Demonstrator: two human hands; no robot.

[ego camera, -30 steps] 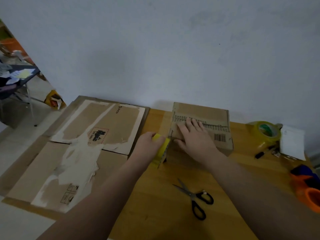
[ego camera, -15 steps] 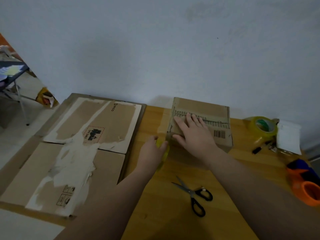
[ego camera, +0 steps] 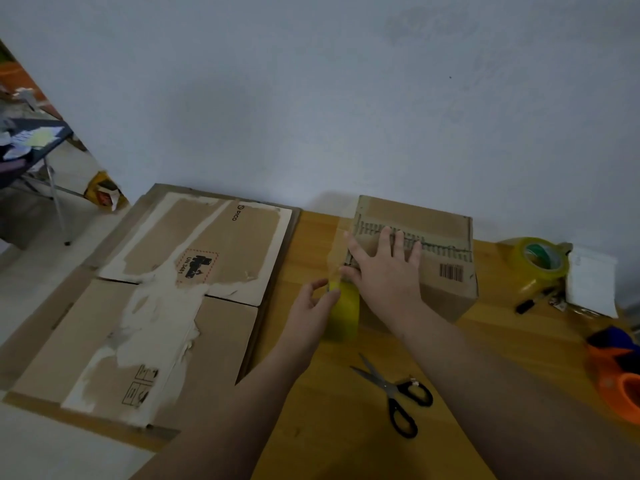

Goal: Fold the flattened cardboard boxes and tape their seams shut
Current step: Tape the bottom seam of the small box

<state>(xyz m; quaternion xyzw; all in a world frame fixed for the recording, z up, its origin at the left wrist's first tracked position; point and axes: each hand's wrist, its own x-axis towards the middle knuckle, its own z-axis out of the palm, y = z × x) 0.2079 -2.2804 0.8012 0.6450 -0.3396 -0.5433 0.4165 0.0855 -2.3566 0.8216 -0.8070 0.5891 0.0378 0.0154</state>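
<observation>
Brown cardboard, folded into a box (ego camera: pixel 440 233), sits on the wooden worktop (ego camera: pixel 332 438) close against the pale wall (ego camera: pixel 311 98). The right hand (ego camera: pixel 384 271) lies flat on the box's top near its left edge. Its fingers are straight and spread, so its grip is apart and pressing down.

Just beside it, the left hand (ego camera: pixel 311 306) has its grip clamped on a yellow tape roll (ego camera: pixel 344 313), thumb and fingers curled at the roll's upper rim. The roll is blurred and stands on edge off the box's near left corner. A clear strip of tape (ego camera: pixel 337 251) runs from the roll up along the box's left side.

Black-handled scissors (ego camera: pixel 391 389) lie on the worktop nearer the person, between the two forearms, blades slightly parted. To the left, a stack of flattened cardboard (ego camera: pixel 214 327) lies flat, its top sheet torn to white patches and printed with a hazard label.

At the right, well apart from the box, a second tape roll (ego camera: pixel 536 261) stands beside a white packet (ego camera: pixel 592 282), with a black marker (ego camera: pixel 530 303) just in front. An orange dispenser (ego camera: pixel 620 382) sits at the right edge of the view.
</observation>
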